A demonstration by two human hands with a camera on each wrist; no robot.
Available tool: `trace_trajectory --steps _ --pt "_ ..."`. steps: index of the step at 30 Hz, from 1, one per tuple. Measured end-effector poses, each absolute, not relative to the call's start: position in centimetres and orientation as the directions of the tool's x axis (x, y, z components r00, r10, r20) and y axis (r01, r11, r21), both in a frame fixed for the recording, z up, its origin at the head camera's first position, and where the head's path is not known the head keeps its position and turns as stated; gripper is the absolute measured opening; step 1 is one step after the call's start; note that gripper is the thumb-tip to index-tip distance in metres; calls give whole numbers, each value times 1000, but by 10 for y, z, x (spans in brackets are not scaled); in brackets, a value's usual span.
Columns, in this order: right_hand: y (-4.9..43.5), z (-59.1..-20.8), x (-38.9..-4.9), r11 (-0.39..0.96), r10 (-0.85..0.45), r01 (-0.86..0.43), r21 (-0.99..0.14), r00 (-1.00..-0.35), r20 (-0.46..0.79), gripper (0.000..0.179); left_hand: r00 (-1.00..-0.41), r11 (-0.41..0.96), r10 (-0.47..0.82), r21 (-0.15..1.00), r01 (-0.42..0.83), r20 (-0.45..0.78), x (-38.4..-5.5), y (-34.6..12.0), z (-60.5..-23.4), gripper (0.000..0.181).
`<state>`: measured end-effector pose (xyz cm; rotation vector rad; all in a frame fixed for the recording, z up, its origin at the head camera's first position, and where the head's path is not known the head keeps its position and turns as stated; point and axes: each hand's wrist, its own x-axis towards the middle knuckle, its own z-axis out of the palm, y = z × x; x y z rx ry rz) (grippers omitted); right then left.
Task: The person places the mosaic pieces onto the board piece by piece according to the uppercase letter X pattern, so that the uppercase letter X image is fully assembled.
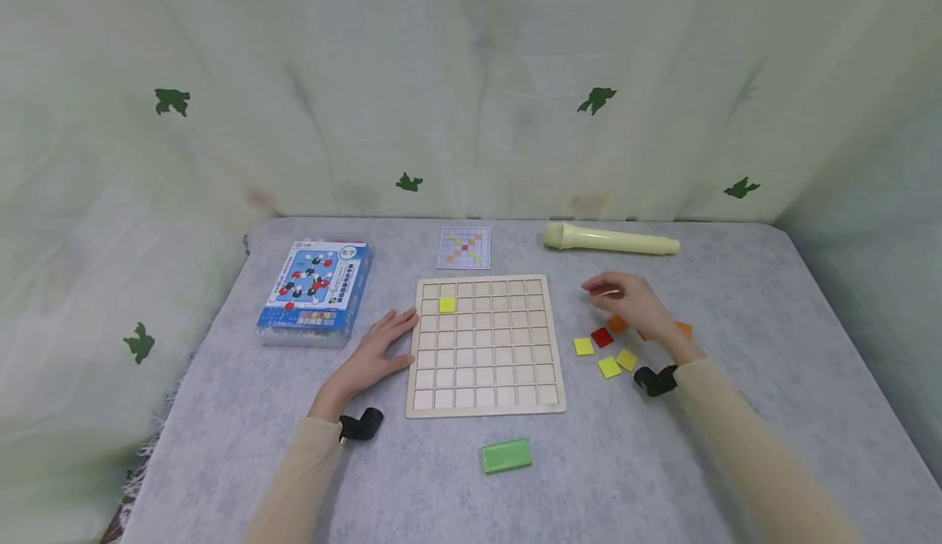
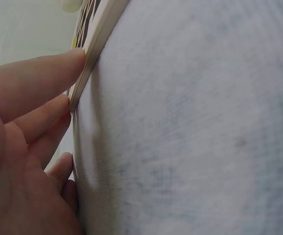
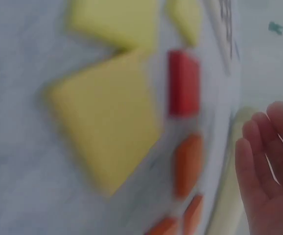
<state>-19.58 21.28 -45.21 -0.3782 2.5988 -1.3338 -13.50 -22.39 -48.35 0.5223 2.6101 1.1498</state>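
A wooden grid board (image 1: pixel 486 413) lies on the table, with one yellow tile (image 1: pixel 447 305) in a cell of its top row. My left hand (image 1: pixel 375 353) rests by the board's left edge, fingers spread; in the left wrist view fingertips touch the wooden rim (image 2: pixel 96 46). Over the loose tiles to the right of the board hovers my right hand (image 1: pixel 634 303), its fingers loosely bent and no tile seen in them. Below it lie a red tile (image 1: pixel 602 337), orange tiles (image 3: pixel 188 165) and yellow tiles (image 3: pixel 107 122); the hand and wrist partly cover the orange ones.
Behind the board lies a small pattern card (image 1: pixel 464 248) with coloured squares. A pale yellow tube-like object (image 1: pixel 611 239) is at the back right. A blue boxed set (image 1: pixel 316 292) stands at the left. Nearer the front sits a green block (image 1: pixel 506 456).
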Motion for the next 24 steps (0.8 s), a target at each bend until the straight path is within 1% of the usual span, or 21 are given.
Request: trace_trajectory --steps 5,9,14,18,21,24 --pt "242 -457 -183 596 -281 -110 -796 -957 -78 28 -910 623 406 754 209 -83 -133 -223 -483 67" --pt "252 -462 -177 617 -325 -136 -775 -941 -94 27 -911 624 403 754 205 -86 -133 -224 -483 67" --pt "251 -467 -173 660 -390 -229 -716 -918 -67 29 -913 623 399 756 202 -85 -132 -224 -482 68" --pt "248 -469 -175 679 -398 -277 -680 -917 -24 27 -913 622 398 757 200 -85 -132 -224 -482 68" --pt "246 -470 -179 703 -384 -275 -656 -923 -24 24 -913 621 399 758 202 -84 -133 -224 -483 67" --pt "238 -467 -182 708 -371 -261 -656 -928 -32 22 -913 620 400 758 201 -85 -133 -224 -483 67"
